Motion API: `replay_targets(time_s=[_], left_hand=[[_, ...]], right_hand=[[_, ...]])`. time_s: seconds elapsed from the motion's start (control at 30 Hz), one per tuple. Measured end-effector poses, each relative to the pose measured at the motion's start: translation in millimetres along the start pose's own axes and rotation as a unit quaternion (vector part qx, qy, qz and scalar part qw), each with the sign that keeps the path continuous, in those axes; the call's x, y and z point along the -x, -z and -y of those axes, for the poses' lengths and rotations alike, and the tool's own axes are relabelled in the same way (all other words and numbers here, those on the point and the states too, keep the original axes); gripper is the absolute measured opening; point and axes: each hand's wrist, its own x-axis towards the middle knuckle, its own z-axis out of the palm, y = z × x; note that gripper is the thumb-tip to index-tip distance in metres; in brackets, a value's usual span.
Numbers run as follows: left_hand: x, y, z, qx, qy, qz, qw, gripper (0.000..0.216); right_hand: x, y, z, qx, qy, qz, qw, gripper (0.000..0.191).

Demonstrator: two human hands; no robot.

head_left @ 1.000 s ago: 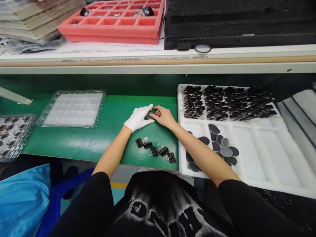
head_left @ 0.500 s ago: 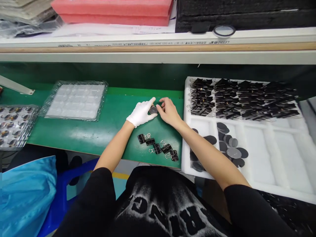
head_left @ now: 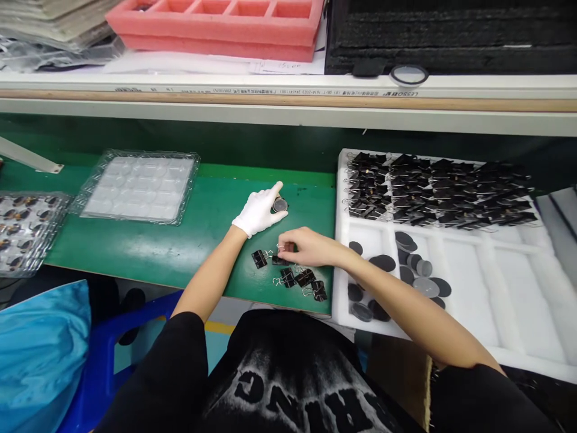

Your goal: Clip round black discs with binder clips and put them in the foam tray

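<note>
My left hand, in a white glove, rests on the green mat and pinches a small round grey disc between thumb and forefinger. My bare right hand is lower on the mat, fingers closed on a black binder clip at the top of a short row of binder clips.
A white foam tray on the right holds several binder clips at the back and dark discs in front. A clear blister tray lies at the left. A shelf overhangs the bench with pink foam trays.
My right hand left the disc and came down towards me onto the row of clips. My left hand stays on the disc.
</note>
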Motion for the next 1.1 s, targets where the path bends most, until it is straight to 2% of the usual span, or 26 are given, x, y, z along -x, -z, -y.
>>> replay_targets(time_s=[0.1,0.17,0.2,0.27,0.37,0.5,0.63,0.77,0.83,0.93,1.0,1.1], left_hand=[[1,0,1,0.0,0.017,-0.009,1.0,0.077],[2,1,1,-0.008,0.032,-0.014,0.999,0.081],[2,1,1,-0.012,0.04,-0.017,0.999,0.084],[2,1,1,-0.01,0.048,-0.023,0.999,0.089],[-1,1,1,0.018,0.061,-0.043,0.997,0.085],[-5,0,-3,0.024,0.101,-0.07,0.992,0.081],[-3,1,-6,0.017,0.079,-0.064,0.995,0.077],[-1,-2,-5,0.015,0.025,-0.088,0.996,0.08],[-1,-3,-6,0.006,0.013,-0.075,0.997,0.073],[-1,-3,-7,-0.004,0.016,-0.04,0.999,0.067],[0,-2,-7,-0.018,0.017,-0.043,0.999,0.072],[5,1,-2,-0.044,0.04,-0.06,0.996,0.092]], right_hand=[[-1,18,-15,0.012,-0.099,-0.153,0.983,0.014],[-7,29,-28,0.04,-0.188,-0.25,0.949,0.019],[-11,33,-33,0.046,-0.223,-0.274,0.934,0.022],[-21,40,-43,0.046,-0.261,-0.28,0.923,0.026],[-33,48,-48,0.038,-0.274,-0.242,0.93,0.026],[-41,57,-41,0.05,-0.282,-0.193,0.938,0.028],[-43,63,-36,0.105,-0.294,-0.168,0.935,0.03],[-45,67,-41,0.173,-0.273,-0.242,0.915,0.026],[-48,67,-46,0.175,-0.243,-0.281,0.912,0.026],[-58,66,-53,0.147,-0.206,-0.307,0.917,0.029],[-68,64,-54,0.137,-0.203,-0.321,0.915,0.033],[-84,62,-53,0.139,-0.236,-0.347,0.897,0.041]])
